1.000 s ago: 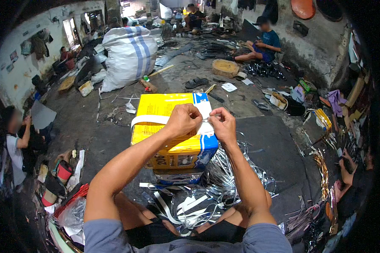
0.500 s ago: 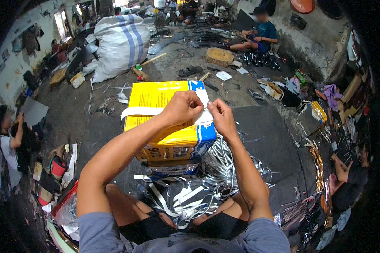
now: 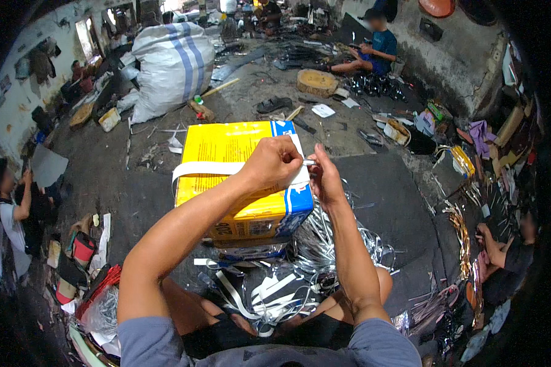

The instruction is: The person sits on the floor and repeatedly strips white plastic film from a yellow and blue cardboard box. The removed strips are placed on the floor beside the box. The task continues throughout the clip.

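Nearest to the camera, in the lap of the seated person, lies a heap of shiny silver strips [image 3: 324, 244] mixed with loose white bands [image 3: 257, 296], and both forearms rise from the lower edge to meet above it. Compared with a moment ago the yellow and blue carton [image 3: 226, 153] sits a little lower and closer in the picture, and the two hands have come tighter together at its right top edge, so the white strap [image 3: 205, 168] which crosses the lid now looks drawn flat; I judge that the fastening of this strap is at its last pull or knot. The left hand [image 3: 272, 164] is closed, its fingers curled around the end of the strap, and the right hand [image 3: 326, 178] pinches with thumb and fingertips a small pale piece just beside it (a clip or only the strap end, it is too small to tell). The joint itself is hidden between the hands, and the underside of the carton is covered by the silver heap. Farther away stands a big white sack with blue stripes [image 3: 171, 64] and a round wooden block [image 3: 316, 82], then a seated person in a blue shirt [image 3: 382, 46]; the rim of the view is dark and bent, so other workers at the left and right are cut off
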### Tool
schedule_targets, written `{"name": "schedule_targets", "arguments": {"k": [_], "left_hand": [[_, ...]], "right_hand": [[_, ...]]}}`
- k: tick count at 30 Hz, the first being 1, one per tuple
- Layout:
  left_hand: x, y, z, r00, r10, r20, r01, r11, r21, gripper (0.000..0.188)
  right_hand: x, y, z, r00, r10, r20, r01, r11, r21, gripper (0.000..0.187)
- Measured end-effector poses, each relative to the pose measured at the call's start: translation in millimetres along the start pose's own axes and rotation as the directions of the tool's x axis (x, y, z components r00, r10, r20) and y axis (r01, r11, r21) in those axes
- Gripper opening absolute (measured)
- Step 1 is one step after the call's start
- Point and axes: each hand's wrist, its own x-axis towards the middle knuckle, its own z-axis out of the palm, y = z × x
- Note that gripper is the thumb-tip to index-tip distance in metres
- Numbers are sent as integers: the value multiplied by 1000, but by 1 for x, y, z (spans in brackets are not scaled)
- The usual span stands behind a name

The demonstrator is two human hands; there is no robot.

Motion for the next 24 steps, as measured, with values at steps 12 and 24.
{"name": "schedule_targets", "arguments": {"k": [12,24], "left_hand": [[0,-6,-3,1000,-9,-4,9,1000,-21,7],[3,2,-6,997,-62,39,59,996,64,5]], "right_hand": [[49,16,-1,922,-384,-54,244,683,-689,34],[59,182,-67,925,-368,-95,134,550,-824,23]]}}
